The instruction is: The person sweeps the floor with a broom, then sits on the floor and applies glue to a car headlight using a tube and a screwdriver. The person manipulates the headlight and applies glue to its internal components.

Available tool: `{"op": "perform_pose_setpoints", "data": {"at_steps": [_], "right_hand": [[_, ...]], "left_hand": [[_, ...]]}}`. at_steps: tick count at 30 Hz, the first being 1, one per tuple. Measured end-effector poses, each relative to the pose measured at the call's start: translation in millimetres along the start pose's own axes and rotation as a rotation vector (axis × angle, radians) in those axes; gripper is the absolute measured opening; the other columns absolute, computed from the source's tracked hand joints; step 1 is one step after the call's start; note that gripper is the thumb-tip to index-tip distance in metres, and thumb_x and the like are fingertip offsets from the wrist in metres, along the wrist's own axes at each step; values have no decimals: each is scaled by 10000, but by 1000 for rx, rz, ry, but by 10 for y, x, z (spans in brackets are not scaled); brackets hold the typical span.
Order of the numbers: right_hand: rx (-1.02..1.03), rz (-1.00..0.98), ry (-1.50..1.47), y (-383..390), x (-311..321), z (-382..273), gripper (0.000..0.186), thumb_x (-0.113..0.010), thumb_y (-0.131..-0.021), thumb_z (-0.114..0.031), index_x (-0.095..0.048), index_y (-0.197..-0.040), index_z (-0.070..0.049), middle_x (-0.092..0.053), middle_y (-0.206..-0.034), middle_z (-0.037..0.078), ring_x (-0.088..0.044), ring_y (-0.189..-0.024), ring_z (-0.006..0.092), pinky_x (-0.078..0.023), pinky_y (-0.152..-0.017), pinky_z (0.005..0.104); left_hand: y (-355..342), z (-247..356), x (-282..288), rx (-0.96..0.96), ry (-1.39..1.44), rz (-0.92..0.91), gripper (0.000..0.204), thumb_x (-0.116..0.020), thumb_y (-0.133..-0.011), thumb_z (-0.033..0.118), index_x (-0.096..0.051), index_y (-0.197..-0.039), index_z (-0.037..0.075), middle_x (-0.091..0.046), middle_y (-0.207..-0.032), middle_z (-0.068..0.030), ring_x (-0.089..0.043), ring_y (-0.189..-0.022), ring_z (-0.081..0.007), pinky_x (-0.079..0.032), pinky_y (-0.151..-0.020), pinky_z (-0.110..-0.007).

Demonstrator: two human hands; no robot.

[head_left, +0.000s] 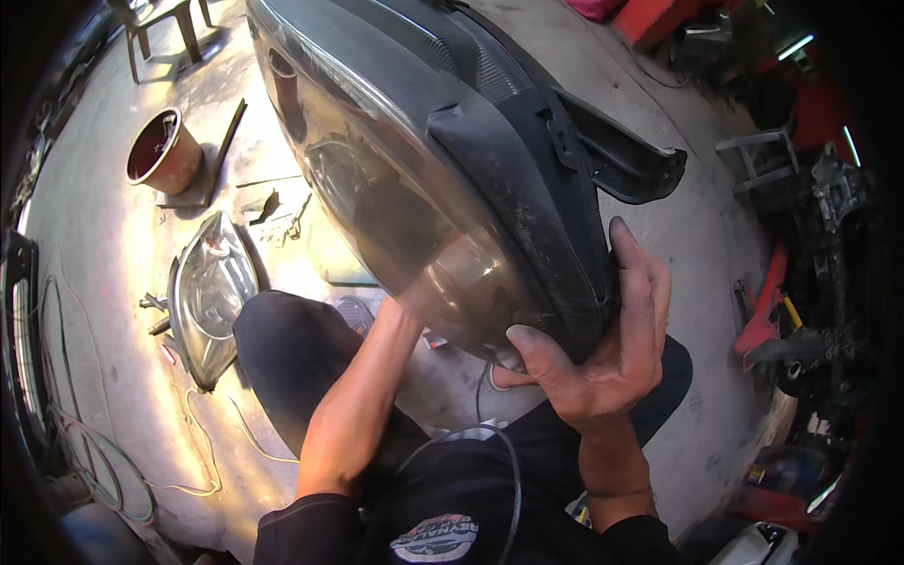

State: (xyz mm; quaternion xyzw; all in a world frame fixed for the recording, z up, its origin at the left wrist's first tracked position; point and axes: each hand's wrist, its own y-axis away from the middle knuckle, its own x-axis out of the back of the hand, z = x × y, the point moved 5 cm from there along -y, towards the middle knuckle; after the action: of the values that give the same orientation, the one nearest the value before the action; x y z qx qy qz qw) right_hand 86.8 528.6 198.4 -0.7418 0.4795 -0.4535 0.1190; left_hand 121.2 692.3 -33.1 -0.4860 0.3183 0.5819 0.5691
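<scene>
A large car headlight (405,198) with a cloudy, yellowed clear lens and a black housing is held up in front of me, tilted. My right hand (603,363) grips its near end, thumb against the lens edge and fingers round the black housing. Pale dust covers those fingertips. A black bracket (640,174) juts from the housing, above my right hand. My left forearm (353,405) reaches up behind the lens, where the headlight hides the fingers of my left hand. Left of my knee, a second headlight (215,292) with a clearer lens lies on the floor.
A brown bucket (174,165) stands on the concrete floor (104,311) at the left, near a stool (165,33). Hoses and cables (89,461) coil at the lower left. Red metal pieces (767,301) and dark vehicle parts (833,254) crowd the right side.
</scene>
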Motion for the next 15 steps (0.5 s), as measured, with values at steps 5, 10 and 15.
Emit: {"op": "perform_pose_setpoints", "data": {"at_steps": [5, 10, 15], "right_hand": [[-14, 135, -138, -189, 97, 252, 785, -901, -759, -181, -593, -1403, 146, -598, -1265, 165, -649, -1112, 245, -556, -966, 357], [-130, 173, -306, -80, 177, 344, 770, -880, -799, -196, -573, -1419, 143, -582, -1292, 150, -635, -1164, 241, -530, -1009, 355], [-123, 225, -456, 73, 148, 575, 690, -807, -890, -225, -552, -1429, 122, -626, -1315, 148, -634, -1182, 223, -493, -1045, 348]], "left_hand": [[-163, 151, -32, -126, 231, 28, 607, -447, -1144, 449, -459, -1569, 15, -577, -1486, -179, -626, -1313, -323, -557, -1103, -477], [-179, 251, 207, -269, 119, 189, 629, -433, -1142, 480, -447, -1580, 29, -561, -1502, -197, -606, -1346, -343, -560, -1097, -511], [5, 446, 404, -342, -104, 387, 625, -417, -1145, 501, -479, -1548, 28, -609, -1435, -181, -635, -1292, -315, -579, -1055, -484]]}}
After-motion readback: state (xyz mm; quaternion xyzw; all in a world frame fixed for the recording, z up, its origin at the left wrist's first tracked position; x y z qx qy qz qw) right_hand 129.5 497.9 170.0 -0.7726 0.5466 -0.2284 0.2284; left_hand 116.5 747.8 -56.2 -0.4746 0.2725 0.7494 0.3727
